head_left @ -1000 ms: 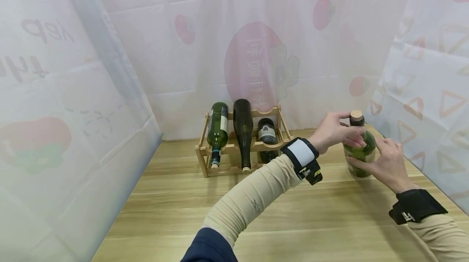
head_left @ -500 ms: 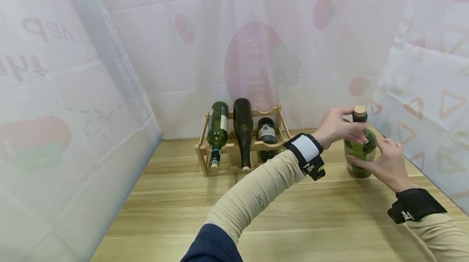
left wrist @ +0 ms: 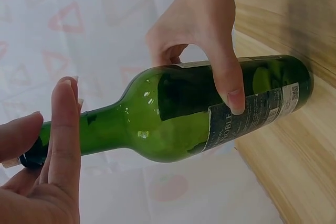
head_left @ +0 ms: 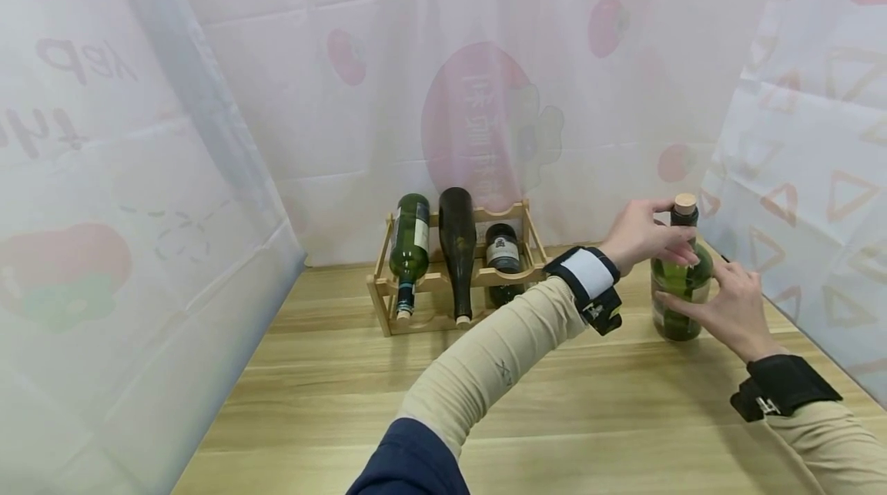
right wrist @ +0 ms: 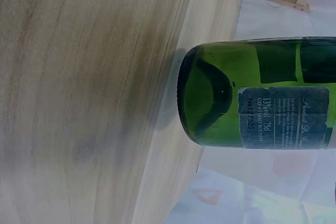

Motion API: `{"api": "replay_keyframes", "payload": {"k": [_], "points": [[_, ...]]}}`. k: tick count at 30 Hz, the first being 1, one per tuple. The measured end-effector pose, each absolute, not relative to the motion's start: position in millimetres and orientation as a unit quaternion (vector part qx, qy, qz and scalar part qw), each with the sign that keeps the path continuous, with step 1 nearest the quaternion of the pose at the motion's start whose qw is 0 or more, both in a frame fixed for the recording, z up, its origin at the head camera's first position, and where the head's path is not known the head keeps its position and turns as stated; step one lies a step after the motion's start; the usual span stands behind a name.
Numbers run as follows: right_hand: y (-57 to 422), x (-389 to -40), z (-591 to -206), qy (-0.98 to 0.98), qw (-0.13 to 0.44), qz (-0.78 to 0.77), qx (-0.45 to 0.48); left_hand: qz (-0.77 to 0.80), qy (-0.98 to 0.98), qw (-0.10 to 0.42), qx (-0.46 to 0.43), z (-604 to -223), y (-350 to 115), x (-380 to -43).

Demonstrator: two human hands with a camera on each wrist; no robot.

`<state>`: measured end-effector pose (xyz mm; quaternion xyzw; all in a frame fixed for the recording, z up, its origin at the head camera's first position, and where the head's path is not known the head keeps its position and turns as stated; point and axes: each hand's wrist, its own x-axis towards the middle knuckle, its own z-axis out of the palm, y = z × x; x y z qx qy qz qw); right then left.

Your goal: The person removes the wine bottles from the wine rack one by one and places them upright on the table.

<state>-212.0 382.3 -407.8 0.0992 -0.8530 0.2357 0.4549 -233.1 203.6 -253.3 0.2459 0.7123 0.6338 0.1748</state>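
Bottle [head_left: 671, 278] of green glass, corked, roughly upright at the right end of the wooden surface [head_left: 589, 410], seen from the head view. Left hand [head_left: 647, 237] up at the neck, just under the cork [head_left: 685, 204]; right hand [head_left: 734, 314] lower, thumb and fingers either side of the body. Well to the left, a wooden rack [head_left: 435, 282]: one green wine bottle [head_left: 410, 249] and one dark wine bottle [head_left: 457, 241] lie on top, corks towards the person; a labelled wine bottle [head_left: 503, 255] sits lower, behind the front rail. Printed curtain [head_left: 298, 133] behind.

Left wrist view: left-hand fingers pinch the neck against the thumb. Right thumb [left wrist: 229, 85] lies across the body, its tip over the edge of a dark label [left wrist: 220, 129]; its fingers curl round the far side, mostly hidden.

Right wrist view: base close above the surface or on it, contact not certain. Back label reads "13%vol 75cl". Rack corner shows at the top.
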Motion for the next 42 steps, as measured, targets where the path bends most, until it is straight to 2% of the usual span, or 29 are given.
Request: {"api": "replay_keyframes", "payload": {"k": [18,31,42], "points": [[384.5,-214.5,-407.7,-0.867,0.423,0.252,0.076,0.617,0.741,0.144,0.223,-247.5,217.1,-233.6],[386.9,-216.7,-412.0,-0.877,0.388,0.282,0.04,0.604,0.757,0.098,0.229,-249.4,233.0,-238.5],[386.9,-218.6,-413.4,-0.871,0.392,0.293,0.038,0.532,0.809,0.052,0.246,-252.4,243.1,-241.6]]}}
